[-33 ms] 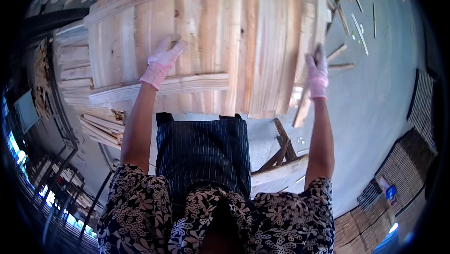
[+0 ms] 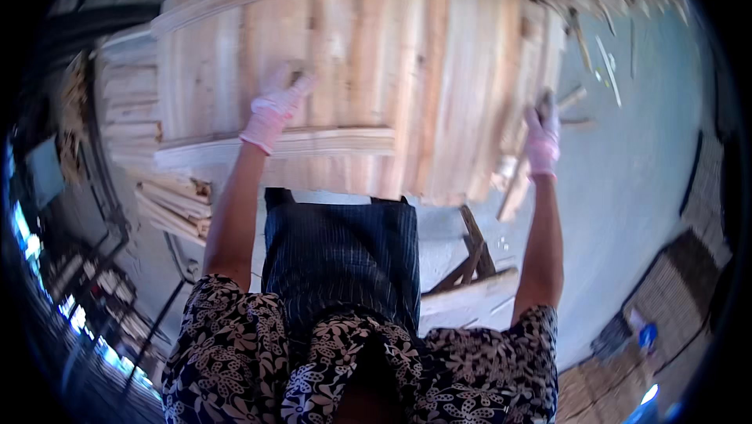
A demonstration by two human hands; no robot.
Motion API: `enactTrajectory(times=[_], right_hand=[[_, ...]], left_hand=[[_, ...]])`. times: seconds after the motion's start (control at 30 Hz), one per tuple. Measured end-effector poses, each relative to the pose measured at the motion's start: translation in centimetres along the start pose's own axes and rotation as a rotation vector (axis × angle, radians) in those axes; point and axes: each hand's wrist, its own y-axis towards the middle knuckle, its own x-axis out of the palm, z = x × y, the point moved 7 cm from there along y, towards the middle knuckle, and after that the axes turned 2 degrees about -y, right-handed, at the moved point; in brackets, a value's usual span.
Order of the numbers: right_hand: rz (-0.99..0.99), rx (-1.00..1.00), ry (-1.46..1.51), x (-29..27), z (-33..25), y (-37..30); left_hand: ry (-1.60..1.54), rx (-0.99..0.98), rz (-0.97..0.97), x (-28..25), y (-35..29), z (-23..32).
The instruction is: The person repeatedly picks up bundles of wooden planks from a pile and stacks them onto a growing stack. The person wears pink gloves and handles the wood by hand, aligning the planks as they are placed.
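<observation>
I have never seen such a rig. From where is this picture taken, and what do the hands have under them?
There is no machine: the left hand and right hand belong to a person wearing pink gloves. A camera worn on the head looks down, so forearms enter from below and the wide lens bends straight edges. Ahead lie pale wooden boards side by side, with a bundle of thin strips across the near side. The left hand is over the boards; the right is at their right edge. Blur hides whether either holds something.
</observation>
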Motion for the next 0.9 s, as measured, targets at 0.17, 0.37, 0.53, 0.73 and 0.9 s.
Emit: enactTrajectory(times=[0.17, 0.37, 0.53, 0.73, 0.9], right_hand=[[-0.168, 0.184, -0.210, 1.2, 4.0, -2.4], [-0.293, 0.272, -0.844, 4.2, -3.2, -0.8], [-0.444, -0.320, -0.787, 24.7, -21.4, -0.1], [-1.143, 0.018, -0.068, 67.2, -41.0, -15.4], [-0.829, -0.113, -0.302, 87.5, -35.9, -7.3]], left_hand=[[-0.293, -0.141, 0.209, -8.0, -7.7, 2.2], [-0.532, -0.227, 0.235, -14.4, -14.8, -6.6], [-0.775, -0.376, 0.532, -25.3, -17.4, -20.6], [-1.411, -0.765, 0.661, -28.0, -14.8, -41.2], [-1.744, -0.821, 0.261, -20.6, -8.3, -47.9]])
